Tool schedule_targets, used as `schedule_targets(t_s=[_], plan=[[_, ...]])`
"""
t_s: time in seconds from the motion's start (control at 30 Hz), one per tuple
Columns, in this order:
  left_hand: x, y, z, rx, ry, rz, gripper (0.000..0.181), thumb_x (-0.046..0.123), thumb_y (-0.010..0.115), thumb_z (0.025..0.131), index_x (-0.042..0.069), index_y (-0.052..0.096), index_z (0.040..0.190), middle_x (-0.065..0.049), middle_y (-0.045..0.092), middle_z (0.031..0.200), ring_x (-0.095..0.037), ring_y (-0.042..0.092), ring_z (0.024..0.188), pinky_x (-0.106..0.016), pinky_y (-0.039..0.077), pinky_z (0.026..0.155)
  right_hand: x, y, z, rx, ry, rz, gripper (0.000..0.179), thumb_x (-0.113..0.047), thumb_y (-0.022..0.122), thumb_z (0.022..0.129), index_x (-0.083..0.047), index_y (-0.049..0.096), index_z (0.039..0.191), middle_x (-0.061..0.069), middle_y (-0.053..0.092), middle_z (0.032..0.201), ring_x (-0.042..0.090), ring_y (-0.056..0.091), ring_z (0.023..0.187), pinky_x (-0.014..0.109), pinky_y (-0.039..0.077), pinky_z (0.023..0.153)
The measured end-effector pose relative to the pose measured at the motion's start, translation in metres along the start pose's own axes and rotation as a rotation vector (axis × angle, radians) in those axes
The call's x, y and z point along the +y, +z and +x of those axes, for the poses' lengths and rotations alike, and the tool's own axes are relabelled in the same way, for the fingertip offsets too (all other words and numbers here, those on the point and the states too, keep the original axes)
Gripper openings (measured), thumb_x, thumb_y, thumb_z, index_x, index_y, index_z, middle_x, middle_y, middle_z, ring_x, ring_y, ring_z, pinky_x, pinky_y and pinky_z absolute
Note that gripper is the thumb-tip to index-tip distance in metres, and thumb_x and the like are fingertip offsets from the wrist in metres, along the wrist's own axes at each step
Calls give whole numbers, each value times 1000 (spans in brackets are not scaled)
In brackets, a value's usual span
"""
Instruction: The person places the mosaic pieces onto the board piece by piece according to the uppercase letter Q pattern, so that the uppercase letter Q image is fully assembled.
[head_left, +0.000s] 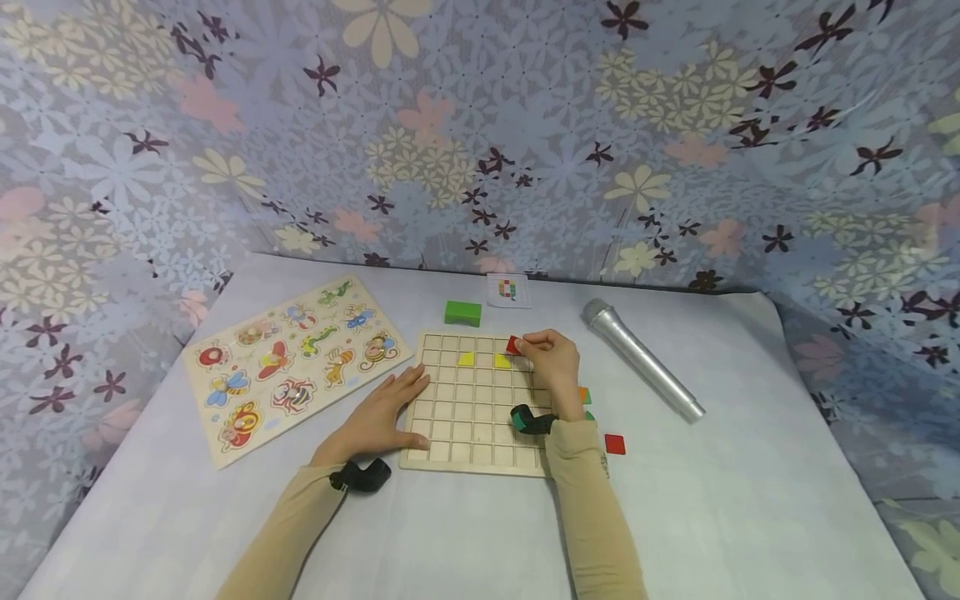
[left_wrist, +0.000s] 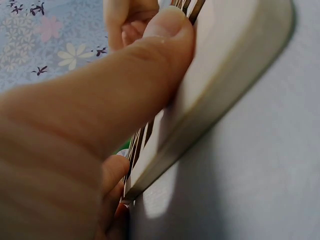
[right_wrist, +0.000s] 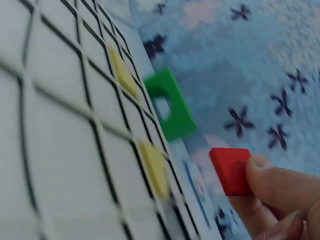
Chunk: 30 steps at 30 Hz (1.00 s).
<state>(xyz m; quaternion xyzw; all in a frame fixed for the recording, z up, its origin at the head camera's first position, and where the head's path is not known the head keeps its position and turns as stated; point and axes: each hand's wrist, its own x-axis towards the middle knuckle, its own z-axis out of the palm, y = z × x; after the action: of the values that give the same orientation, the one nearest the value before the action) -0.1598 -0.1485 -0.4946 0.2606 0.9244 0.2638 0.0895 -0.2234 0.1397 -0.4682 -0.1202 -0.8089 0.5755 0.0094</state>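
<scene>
Right hand pinching red tile over grid board, left hand on board edge

Right hand (head_left: 551,362): thumb and fingers pinch a red tile (right_wrist: 232,170), held up above the far right part of the grid board (head_left: 450,408); right wrist view shows it off the surface. Left hand (head_left: 382,417): grasping nothing, fingers extended along the board's left edge, thumb laid on the near left corner.

On board: two yellow pieces (head_left: 502,361), same row near the far edge, one cell between them. Green arch block (head_left: 462,313) just beyond far edge; pattern card (head_left: 508,291) a bit farther back, to its right. Right of board: spare red tile (head_left: 615,444) on the tabletop (head_left: 720,517); orange piece (head_left: 583,396) and green piece (head_left: 589,415) beside the right forearm, partly hidden. Silver microphone (head_left: 645,362) lies slanted farther right. Insect puzzle board (head_left: 292,367) on the left, angled. Floral cloth (head_left: 465,125) behind. Black wrist camera (head_left: 362,477) on each wrist.
</scene>
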Motion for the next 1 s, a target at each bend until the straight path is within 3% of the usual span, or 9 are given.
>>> schedule_targets(t_s=[0.17,0.27,0.37,0.5,0.77,1.0], plan=[[1,0,-1,0,-5,-7,101,46,80,72,2,32,150,-15,21,161,-34,20,149,-50,15,124,3,21,0,-62,-32,101,14,-15,71,88,-4,71,97,5,73,81,8,48,48,17,38,44],[0,0,-4,1,-12,-7,101,46,80,72,1,33,149,-15,22,161,-35,20,149,-51,15,124,9,32,-1,-107,-61,110,13,-13,70,89,-5,71,99,12,74,86,9,49,46,17,40,43],[-1,0,-5,2,-12,-3,101,47,80,72,2,33,149,-15,22,161,-35,20,149,-51,15,124,12,39,-4,-129,-98,26,13,-13,70,89,-7,73,100,14,75,91,12,59,55,17,45,48],[1,-1,-4,8,-8,-2,101,47,80,72,2,33,149,-15,22,161,-35,21,149,-51,16,124,13,41,-4,-140,-155,-123,13,-15,71,88,-11,73,100,12,75,95,18,68,80,22,52,65],[2,0,-2,8,-1,-3,101,46,80,72,2,34,149,-15,22,161,-34,21,149,-50,16,124,16,42,-4,-132,-278,-289,14,-15,69,89,-9,73,101,12,71,112,29,64,108,43,53,95],[2,1,-2,16,8,-6,100,46,80,72,2,34,149,-16,22,161,-35,22,148,-52,16,123,14,41,-7,-131,-312,-328,14,-14,70,88,-7,76,99,16,65,116,33,59,112,47,49,99]])
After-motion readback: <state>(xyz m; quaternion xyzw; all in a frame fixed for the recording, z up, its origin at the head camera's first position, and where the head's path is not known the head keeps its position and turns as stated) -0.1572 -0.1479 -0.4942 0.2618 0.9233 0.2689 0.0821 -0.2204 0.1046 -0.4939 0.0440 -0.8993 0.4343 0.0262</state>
